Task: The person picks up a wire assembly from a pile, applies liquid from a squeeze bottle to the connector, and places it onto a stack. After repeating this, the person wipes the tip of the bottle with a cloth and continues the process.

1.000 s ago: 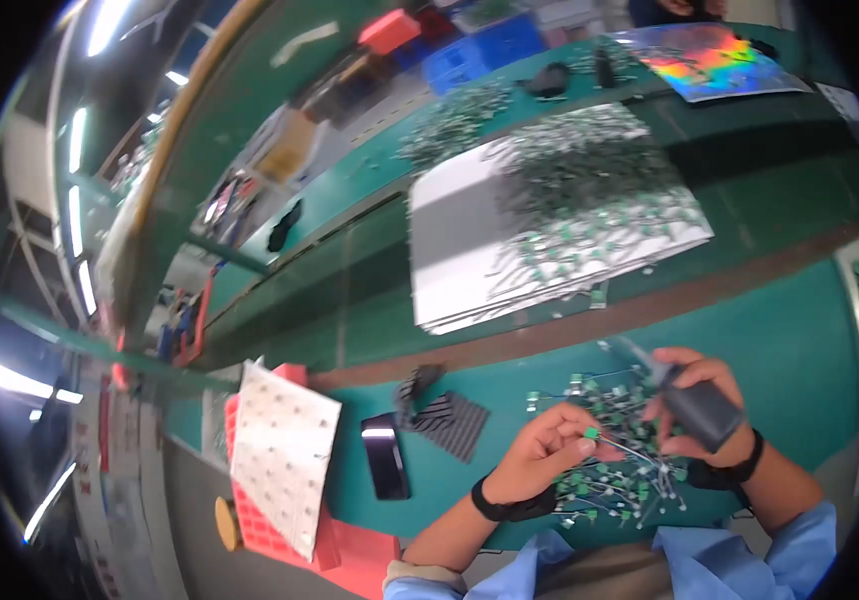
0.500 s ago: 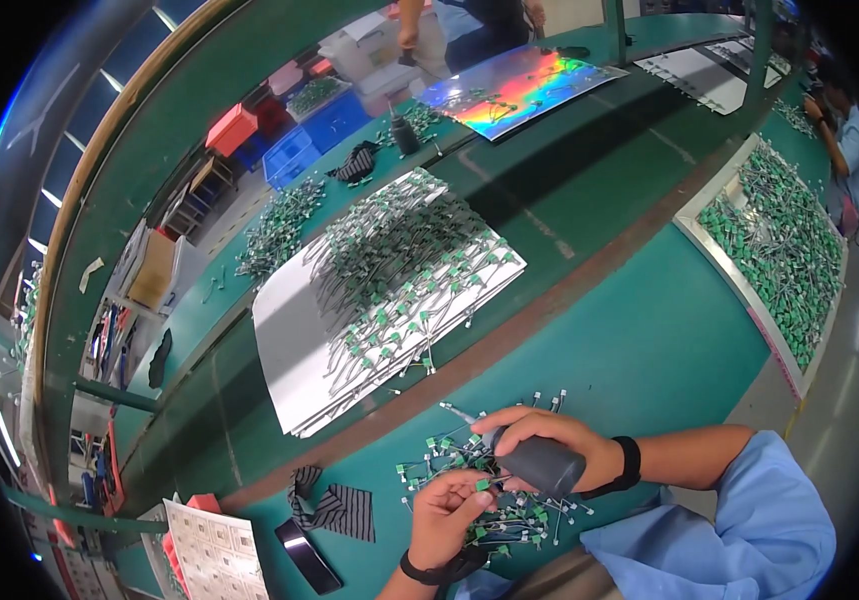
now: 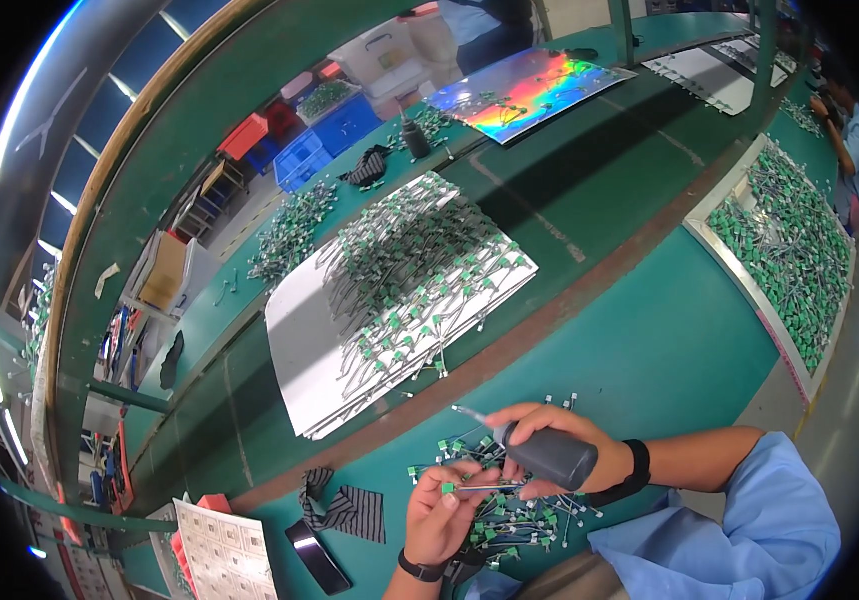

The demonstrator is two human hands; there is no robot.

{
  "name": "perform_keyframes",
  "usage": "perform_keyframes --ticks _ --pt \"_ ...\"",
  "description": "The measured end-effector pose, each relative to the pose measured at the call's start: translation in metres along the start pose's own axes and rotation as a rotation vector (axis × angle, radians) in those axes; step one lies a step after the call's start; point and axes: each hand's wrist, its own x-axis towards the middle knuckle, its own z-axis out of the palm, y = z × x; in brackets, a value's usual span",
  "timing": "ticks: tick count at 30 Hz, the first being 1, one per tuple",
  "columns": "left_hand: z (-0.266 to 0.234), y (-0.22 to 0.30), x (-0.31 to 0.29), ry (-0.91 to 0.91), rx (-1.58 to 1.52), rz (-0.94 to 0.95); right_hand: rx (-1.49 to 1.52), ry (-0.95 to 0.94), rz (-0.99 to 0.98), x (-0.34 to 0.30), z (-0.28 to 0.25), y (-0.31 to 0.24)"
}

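My left hand (image 3: 437, 520) pinches a small green connector (image 3: 448, 489) between thumb and fingers. Thin wires (image 3: 484, 488) run from it across to the fingertips of my right hand (image 3: 604, 466). That hand is wrapped round a dark grey squeeze bottle (image 3: 555, 458), tilted so its pale thin nozzle (image 3: 470, 413) points up and to the left. Beneath and around both hands spreads a loose heap of green connectors with wires (image 3: 524, 530) on the green tabletop. My hands partly cover this heap.
Beyond lies a stack of white sheets (image 3: 299, 380) bearing rows of wired connectors. A metal-edged tray (image 3: 739, 260) full of them stands at right. Striped cloth (image 3: 357, 512), a phone (image 3: 317, 557) and a printed sheet (image 3: 224, 555) lie at left. Another person (image 3: 854, 140) sits far right.
My left hand has drawn the connector leftward, away from the right hand, so the wires now stretch between them. The right hand still holds the bottle. The whole view has shifted slightly.
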Motion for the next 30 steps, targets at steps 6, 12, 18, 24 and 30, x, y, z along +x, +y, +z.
perform_keyframes --ticks 6,12,18,24,30 --pt "-0.034 -0.002 0.0 -0.244 -0.06 -0.107 -0.069 -0.009 -0.073 0.005 0.004 -0.004" --pt "-0.019 -0.01 -0.008 -0.269 0.04 -0.322 -0.291 -0.23 -0.125 0.006 0.004 -0.003" --pt "-0.027 -0.008 -0.002 -0.314 0.051 -0.418 -0.288 -0.284 -0.115 0.011 -0.002 -0.004" --pt "-0.027 -0.01 -0.006 -0.297 0.129 -0.367 -0.431 -0.265 -0.165 0.007 0.0 -0.006" --pt "-0.021 -0.01 -0.013 -0.196 0.319 -0.359 -0.458 -0.201 -0.182 -0.002 0.002 -0.007"
